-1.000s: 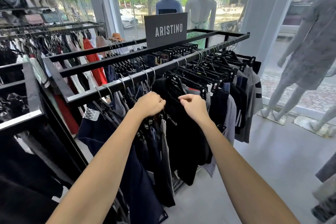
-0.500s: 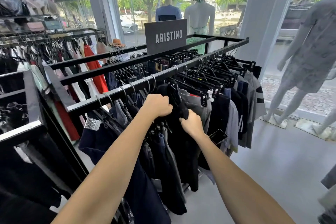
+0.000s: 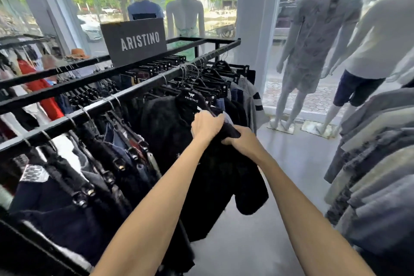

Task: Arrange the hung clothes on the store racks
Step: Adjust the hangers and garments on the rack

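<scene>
Black short-sleeved shirt (image 3: 215,177) on a black Aristino hanger (image 3: 191,97): that is what I have in hand, hanging from the near rail of the black metal rack (image 3: 67,116), about midway along it, with dark trousers on clip hangers (image 3: 107,163) crowded to one side and more black, grey and navy tops (image 3: 244,101) to the other. My left hand (image 3: 207,124) grips the shoulder fabric just below the hanger, fingers curled over it. My right hand (image 3: 244,143) sits just beside it, touching the same shoulder and pinching the cloth where the sleeve begins. Both grips are clamped on the shirt; neither is apart.

I judge this to be the straightening step: the shoulder is being seated on the hanger so the garment falls flat. The next move, as I read it, calls for smoothing the sleeve down, then squaring the hanger to its neighbours on the rail without dragging the hook off.

Behind the rack stands a grey sign reading ARISTINO (image 3: 134,40). Dressed mannequins (image 3: 318,47) stand by the shop window, and a second row of grey and beige garments (image 3: 376,163) hangs across the aisle to my right.
</scene>
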Tool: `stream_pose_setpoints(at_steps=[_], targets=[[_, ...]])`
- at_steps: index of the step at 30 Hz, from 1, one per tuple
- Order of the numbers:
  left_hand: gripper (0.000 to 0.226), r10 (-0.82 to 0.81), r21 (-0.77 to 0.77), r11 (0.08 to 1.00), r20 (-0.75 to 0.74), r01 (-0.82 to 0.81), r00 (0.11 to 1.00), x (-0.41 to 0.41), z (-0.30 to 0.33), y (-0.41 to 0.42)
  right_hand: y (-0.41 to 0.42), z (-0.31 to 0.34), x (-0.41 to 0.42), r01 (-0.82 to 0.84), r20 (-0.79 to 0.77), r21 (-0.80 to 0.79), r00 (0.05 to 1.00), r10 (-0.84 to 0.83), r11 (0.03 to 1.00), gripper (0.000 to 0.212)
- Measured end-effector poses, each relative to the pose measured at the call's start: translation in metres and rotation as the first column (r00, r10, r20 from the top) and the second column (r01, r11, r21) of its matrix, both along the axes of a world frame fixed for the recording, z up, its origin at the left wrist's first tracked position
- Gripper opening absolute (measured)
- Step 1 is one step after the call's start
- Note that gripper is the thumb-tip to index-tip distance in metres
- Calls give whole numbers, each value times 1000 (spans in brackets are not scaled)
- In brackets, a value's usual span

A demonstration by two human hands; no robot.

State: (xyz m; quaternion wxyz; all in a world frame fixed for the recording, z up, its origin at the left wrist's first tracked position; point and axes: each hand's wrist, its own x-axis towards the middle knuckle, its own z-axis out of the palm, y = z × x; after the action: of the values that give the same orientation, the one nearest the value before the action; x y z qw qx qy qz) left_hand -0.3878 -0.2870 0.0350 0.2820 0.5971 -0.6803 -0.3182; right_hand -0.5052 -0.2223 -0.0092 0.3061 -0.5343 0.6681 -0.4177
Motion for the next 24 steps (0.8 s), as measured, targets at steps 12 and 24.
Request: stream_pose_setpoints(at_steps=[12, 24], targets=[[49, -331, 48, 944, 156, 327, 931, -124, -5, 106, 93, 13, -125, 205, 342, -131, 928, -150, 970, 40], [23, -567, 1, 804, 306, 595, 765, -59, 16, 94, 101, 24, -60, 558, -75, -202, 810, -581, 805, 77]])
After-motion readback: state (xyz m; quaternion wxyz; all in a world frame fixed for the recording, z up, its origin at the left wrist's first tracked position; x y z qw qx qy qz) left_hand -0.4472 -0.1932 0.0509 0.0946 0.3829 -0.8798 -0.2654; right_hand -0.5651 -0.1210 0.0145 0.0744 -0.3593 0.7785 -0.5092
